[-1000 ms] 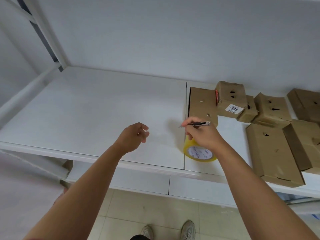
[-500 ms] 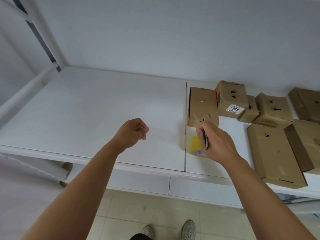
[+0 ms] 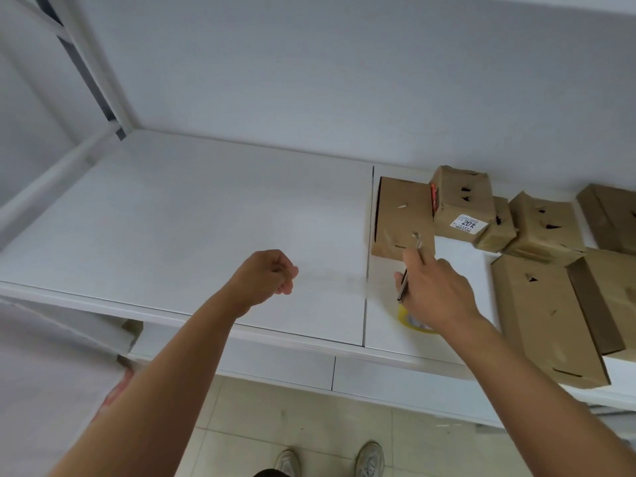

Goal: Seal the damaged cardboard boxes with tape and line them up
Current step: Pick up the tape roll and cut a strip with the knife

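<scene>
White shelf (image 3: 179, 228) bare left, boxes (image 3: 543, 315) crowding right edge

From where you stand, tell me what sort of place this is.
Probably a storeroom or packing area. A white metal shelf set against a bare wall carries several torn cardboard boxes, one bearing a printed label, and a yellow tape roll lies by the right hand.

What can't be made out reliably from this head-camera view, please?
- Yellow tape roll: mostly hidden under the right hand.
- Thin tool in that hand: too slim and blurred to identify.
- Printed label on the upper box: small print unreadable apart from large digits.
- Far-right boxes: cut off by the frame edge.
- Left hand: curled; its palm faces away.
</scene>
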### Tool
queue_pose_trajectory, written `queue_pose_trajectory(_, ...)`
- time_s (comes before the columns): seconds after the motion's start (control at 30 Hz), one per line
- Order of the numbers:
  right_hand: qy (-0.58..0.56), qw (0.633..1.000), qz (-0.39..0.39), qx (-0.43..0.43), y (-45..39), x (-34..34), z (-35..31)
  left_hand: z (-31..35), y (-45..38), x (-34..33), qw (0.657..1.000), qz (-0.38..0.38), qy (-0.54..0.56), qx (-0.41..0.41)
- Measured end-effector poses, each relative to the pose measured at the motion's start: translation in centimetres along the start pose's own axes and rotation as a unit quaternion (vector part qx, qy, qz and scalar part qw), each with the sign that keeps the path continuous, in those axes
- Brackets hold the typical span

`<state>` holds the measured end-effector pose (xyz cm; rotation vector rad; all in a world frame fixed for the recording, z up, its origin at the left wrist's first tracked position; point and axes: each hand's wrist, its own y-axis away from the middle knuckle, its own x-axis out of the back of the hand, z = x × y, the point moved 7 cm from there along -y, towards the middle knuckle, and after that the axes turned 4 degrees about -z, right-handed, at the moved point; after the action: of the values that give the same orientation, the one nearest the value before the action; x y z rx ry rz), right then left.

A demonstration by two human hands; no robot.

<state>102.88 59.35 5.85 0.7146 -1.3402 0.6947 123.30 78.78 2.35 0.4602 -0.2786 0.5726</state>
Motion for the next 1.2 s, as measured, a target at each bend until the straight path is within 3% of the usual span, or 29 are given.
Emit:
queue_pose_trajectory(0.1, 0.004, 1.0, -0.02, 0.008, -1.0, 0.2, 0.5, 0.7, 0.2, -0.2, 0.999, -0.029, 0.014, -0.009)
queue_pose_trajectory(0.17, -0.021, 0.997, 0.055, 0.056, -1.5, 2.2, -0.3, 1.5, 0.3, -0.1, 0.999, -0.033, 0.015, -0.021)
queue_pose_trajectory(0.23, -0.17, 0.966, 0.159, 0.109, -1.6, 4.8, -1.8, 2.2, 0.2, 0.1, 0.999, -0.025, 0.02, -0.033)
queue_pose_trajectory(0.27, -0.298, 0.932, 0.168, 0.121, -1.9, 5.4, -2.4, 2.4, 0.2, 0.3, 0.999, -0.02, 0.023, -0.037)
queue_pose_trajectory(0.3, -0.45, 0.874, 0.136, 0.117, -2.6, 5.1, -3.0, 2.6, 0.2, 0.5, 0.999, -0.015, 0.024, -0.04)
queue_pose_trajectory(0.37, -0.66, 0.748, 0.011, 0.068, -3.7, 2.7, -4.9, 2.8, 0.1, 0.9, 0.999, -0.008, 0.023, -0.041)
queue_pose_trajectory(0.4, -0.701, 0.711, -0.032, 0.042, -3.9, 1.2, -5.4, 2.7, 0.1, 1.2, 0.999, -0.008, 0.021, -0.039)
queue_pose_trajectory(0.47, -0.738, 0.673, -0.056, -0.004, -3.8, -1.3, -4.9, 2.3, 0.2, 1.5, 0.999, -0.01, 0.012, -0.032)
queue_pose_trajectory(0.57, -0.81, 0.582, -0.022, -0.064, -3.5, -3.3, -2.6, 1.3, 0.3, 1.6, 1.0, 0.0, 0.003, -0.011)
queue_pose_trajectory(0.63, -0.835, 0.547, -0.008, -0.067, -3.6, -3.4, -2.1, 0.2, 0.2, 1.4, 0.999, 0.002, 0.026, 0.021)
queue_pose_trajectory(0.87, -0.843, 0.537, -0.015, -0.022, -4.3, -2.7, -2.6, -4.5, 0.9, -0.3, 0.972, -0.028, 0.185, 0.142)
queue_pose_trajectory(0.93, -0.834, 0.551, -0.034, -0.015, -4.9, -2.8, -3.0, -5.4, 1.3, -0.7, 0.962, -0.03, 0.213, 0.166)
queue_pose_trajectory(1.2, -0.715, 0.696, -0.066, 0.022, -6.3, -3.5, -6.1, -6.6, 1.9, -1.1, 0.972, 0.019, 0.184, 0.143)
